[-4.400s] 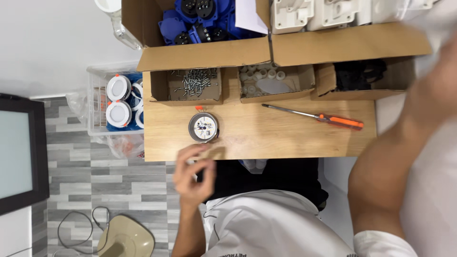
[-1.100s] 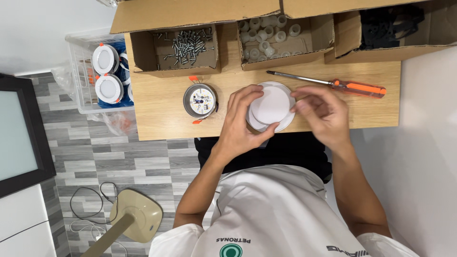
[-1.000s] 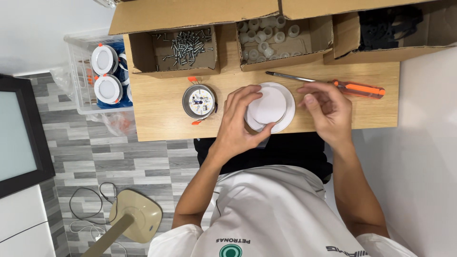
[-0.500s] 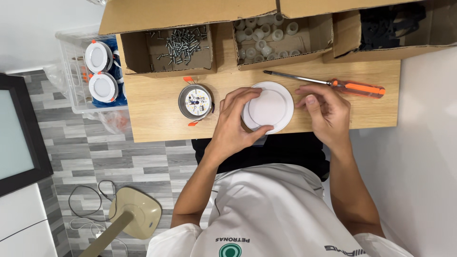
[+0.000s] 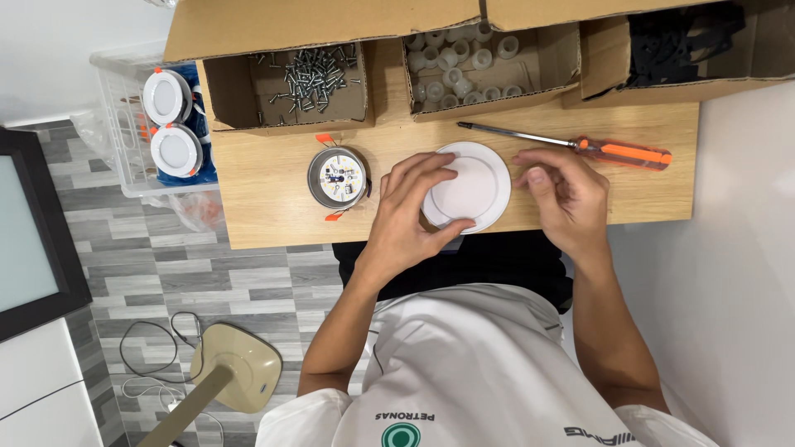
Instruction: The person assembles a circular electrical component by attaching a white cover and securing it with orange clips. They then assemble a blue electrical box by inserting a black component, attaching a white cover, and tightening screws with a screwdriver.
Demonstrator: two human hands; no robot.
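A round white lamp cover lies flat near the front edge of the wooden table. My left hand grips it, fingers over its left rim and thumb at its lower edge. My right hand rests just right of the cover with loosely curled fingers, its fingertips by the rim and nothing in it. A round metal lamp body with orange spring clips and a small circuit board sits left of my left hand. An orange-handled screwdriver lies just beyond my right hand.
Three open cardboard boxes line the table's far side: screws, small white plastic rings, black parts. A clear bin with white round lamps stands at the left. A beige stand base and cable lie on the floor.
The white cover has gone from held up between both hands to lying flat on the table. My right hand has let go of it and drawn slightly to the right.
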